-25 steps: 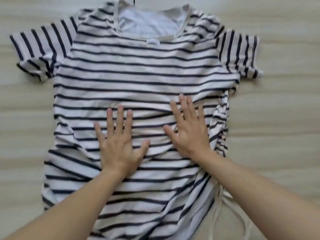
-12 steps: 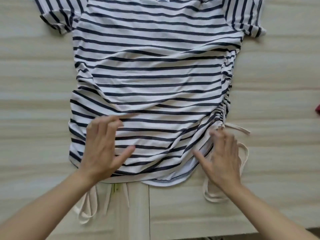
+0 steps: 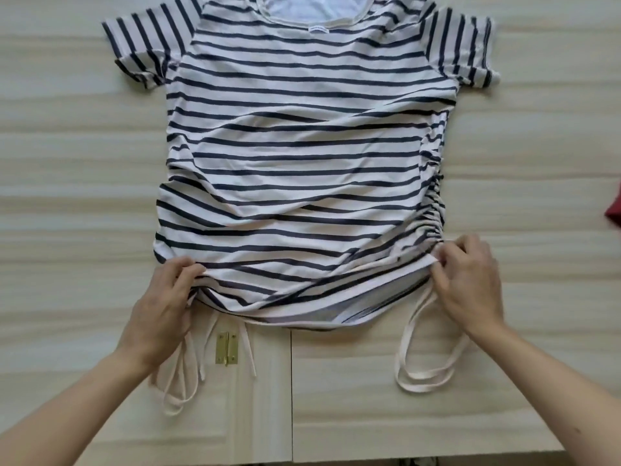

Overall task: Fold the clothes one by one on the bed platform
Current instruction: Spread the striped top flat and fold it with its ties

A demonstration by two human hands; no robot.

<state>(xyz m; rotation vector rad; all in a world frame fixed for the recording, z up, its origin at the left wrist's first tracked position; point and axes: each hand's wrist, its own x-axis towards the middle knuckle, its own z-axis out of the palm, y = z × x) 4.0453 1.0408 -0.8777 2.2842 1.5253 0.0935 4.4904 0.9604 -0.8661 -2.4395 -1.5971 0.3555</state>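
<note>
A white T-shirt with dark blue stripes [image 3: 302, 146] lies spread flat on the pale wooden bed platform [image 3: 67, 196], collar at the far side. Its lower sides are gathered, and white drawstrings [image 3: 426, 371] trail from both hem corners. My left hand [image 3: 161, 311] pinches the hem's left corner between thumb and fingers. My right hand [image 3: 470, 284] pinches the hem's right corner, at the ruched seam. The hem between the two hands is lifted slightly and wrinkled.
A brass hinge [image 3: 226, 348] sits on a hatch panel in the platform just below the hem. A piece of dark red cloth [image 3: 613, 210] pokes in at the right edge. The platform's near edge runs along the bottom of the view.
Both hands slid from the shirt's middle down toward me to the hem. They went from flat and open to pinching the two lower corners.
</note>
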